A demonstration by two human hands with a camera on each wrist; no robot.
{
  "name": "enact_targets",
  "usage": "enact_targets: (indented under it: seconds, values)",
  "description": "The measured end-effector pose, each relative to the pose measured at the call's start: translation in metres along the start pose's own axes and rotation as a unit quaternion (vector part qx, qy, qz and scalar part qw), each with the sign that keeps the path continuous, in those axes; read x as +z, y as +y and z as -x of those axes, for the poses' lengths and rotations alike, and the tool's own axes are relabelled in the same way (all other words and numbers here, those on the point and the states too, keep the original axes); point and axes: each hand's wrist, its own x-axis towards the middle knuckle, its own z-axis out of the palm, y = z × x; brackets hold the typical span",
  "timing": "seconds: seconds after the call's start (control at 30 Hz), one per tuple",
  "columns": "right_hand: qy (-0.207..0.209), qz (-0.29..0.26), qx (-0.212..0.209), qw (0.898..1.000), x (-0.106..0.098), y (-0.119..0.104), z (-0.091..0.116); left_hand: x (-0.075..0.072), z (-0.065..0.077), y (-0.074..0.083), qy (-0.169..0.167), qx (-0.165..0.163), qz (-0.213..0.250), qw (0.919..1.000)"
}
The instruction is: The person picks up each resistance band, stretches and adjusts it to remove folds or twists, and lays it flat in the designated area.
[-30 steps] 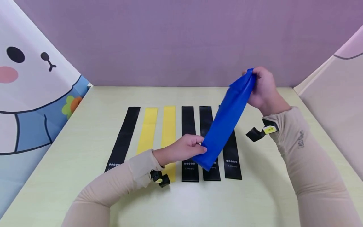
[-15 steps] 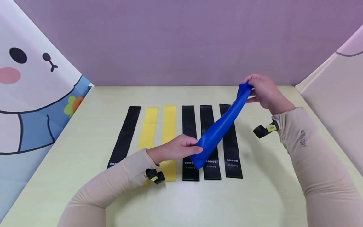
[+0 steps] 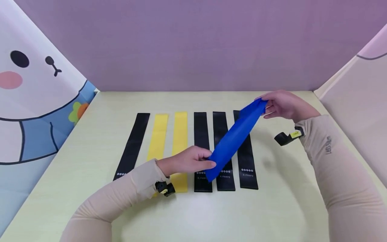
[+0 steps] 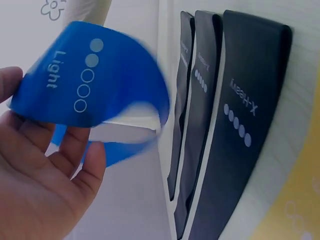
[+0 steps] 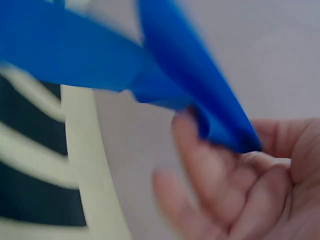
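A blue resistance band loop [image 3: 234,139] stretches slantwise between both hands above the table. My left hand [image 3: 188,159] pinches its lower end between thumb and fingers. In the left wrist view the band [image 4: 95,75] shows the word Light with a row of circles, and its loop gapes apart. My right hand [image 3: 282,105] pinches the upper end at the right. There, in the right wrist view, the band [image 5: 185,65] is folded and twisted at the fingers [image 5: 210,175]. Beneath it lie black bands marked X-Heavy, the rightmost black band [image 3: 248,164] partly covered.
Several flat bands lie in a row on the pale table [image 3: 193,218]: a black band [image 3: 133,144] at the left, two yellow bands [image 3: 180,131], then black bands [image 3: 200,129] toward the right. A purple backdrop [image 3: 193,47] stands behind, with printed cloth [image 3: 39,111] at the left.
My right hand has moved down and to the right, lowering the band's upper end. The band narrowed in a twist, then spread again. My left hand has shifted slightly left.
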Motion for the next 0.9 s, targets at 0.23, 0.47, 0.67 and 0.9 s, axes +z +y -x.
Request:
enact_targets:
  seconds: [0.23, 0.47, 0.67, 0.9]
  values:
    - [-0.117, -0.426, -0.079, 0.894, 0.006, 0.001, 0.004, -0.002, 0.001, -0.011, -0.015, -0.009, 0.001, 0.9998]
    - [-0.029, -0.417, -0.155, 0.895, 0.023, -0.012, 0.005, -0.001, -0.001, -0.011, -0.029, 0.008, 0.023, 0.9993]
    - [0.095, -0.315, -0.18, 0.927, 0.012, -0.02, 0.004, 0.001, -0.008, -0.007, 0.009, 0.031, 0.055, 0.998]
    - [0.211, -0.154, -0.12, 0.958, 0.002, -0.02, 0.0, 0.006, -0.015, -0.005, 0.114, 0.082, 0.02, 0.9899]
